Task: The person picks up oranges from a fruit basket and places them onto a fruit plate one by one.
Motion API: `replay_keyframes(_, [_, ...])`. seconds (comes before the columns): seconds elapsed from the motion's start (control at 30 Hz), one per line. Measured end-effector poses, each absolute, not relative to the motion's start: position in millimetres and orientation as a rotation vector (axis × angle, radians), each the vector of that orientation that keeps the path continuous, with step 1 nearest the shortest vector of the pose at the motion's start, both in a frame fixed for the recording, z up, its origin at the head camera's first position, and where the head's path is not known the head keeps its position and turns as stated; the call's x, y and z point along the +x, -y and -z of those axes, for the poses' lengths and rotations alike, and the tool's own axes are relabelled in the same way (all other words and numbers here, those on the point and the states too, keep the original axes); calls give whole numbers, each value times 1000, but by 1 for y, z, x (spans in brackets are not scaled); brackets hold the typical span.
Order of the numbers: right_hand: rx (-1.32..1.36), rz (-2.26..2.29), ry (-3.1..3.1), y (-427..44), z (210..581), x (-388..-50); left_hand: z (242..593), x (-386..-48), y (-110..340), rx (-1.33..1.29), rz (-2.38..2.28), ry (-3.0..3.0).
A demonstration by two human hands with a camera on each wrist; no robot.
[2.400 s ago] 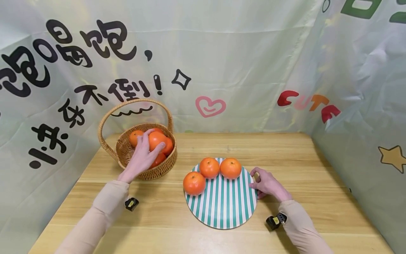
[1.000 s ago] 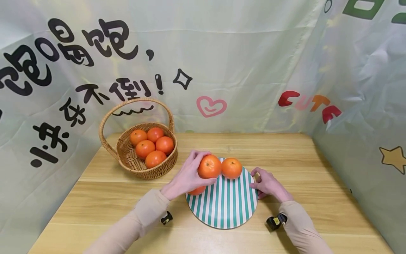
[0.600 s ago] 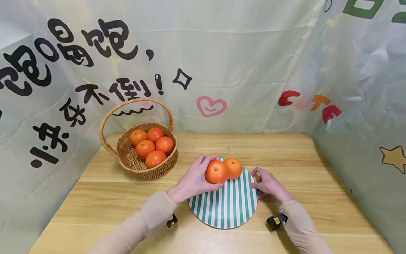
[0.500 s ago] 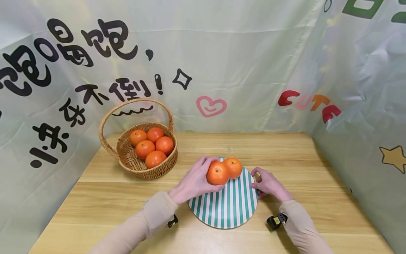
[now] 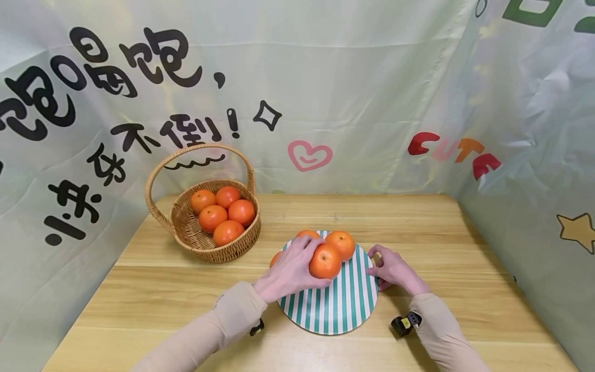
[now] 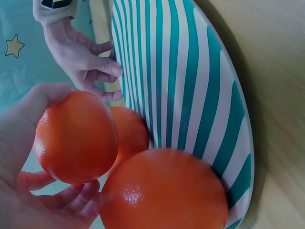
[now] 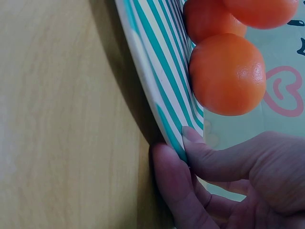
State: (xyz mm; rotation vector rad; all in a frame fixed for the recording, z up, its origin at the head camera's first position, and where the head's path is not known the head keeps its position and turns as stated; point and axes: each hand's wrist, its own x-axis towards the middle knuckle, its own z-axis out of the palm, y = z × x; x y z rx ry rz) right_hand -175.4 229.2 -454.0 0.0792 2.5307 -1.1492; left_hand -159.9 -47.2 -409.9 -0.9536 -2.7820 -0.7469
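My left hand (image 5: 289, 271) grips a tangerine (image 5: 325, 262) just over the green-and-white striped plate (image 5: 331, 310). In the left wrist view, thumb and fingers curl round this held tangerine (image 6: 76, 136), which seems to hang clear of the plate's surface. Behind it on the plate sits another tangerine (image 5: 342, 244). Two more, a rear tangerine (image 5: 308, 235) and a left tangerine (image 5: 275, 259), are partly hidden by the hand. At the plate's right edge my right hand (image 5: 394, 269) pinches the rim, its thumb (image 7: 214, 160) on top and a finger beneath.
A wicker basket (image 5: 232, 254) with a tall handle (image 5: 153, 191) stands at the table's back left, several tangerines (image 5: 213, 219) inside. The wooden table (image 5: 395, 222) meets printed cloth walls (image 5: 362, 103) at the back and sides.
My left hand has taken a tangerine from the basket and carried it rightward over the plate, lately shifting toward the plate's middle. The right hand keeps its place at the rim.
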Motion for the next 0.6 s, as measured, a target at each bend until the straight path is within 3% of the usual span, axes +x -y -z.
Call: replay_keyframes(0.6, [76,1148,-2529,-229,453,-173,420,-157,42,-1013,456,2800])
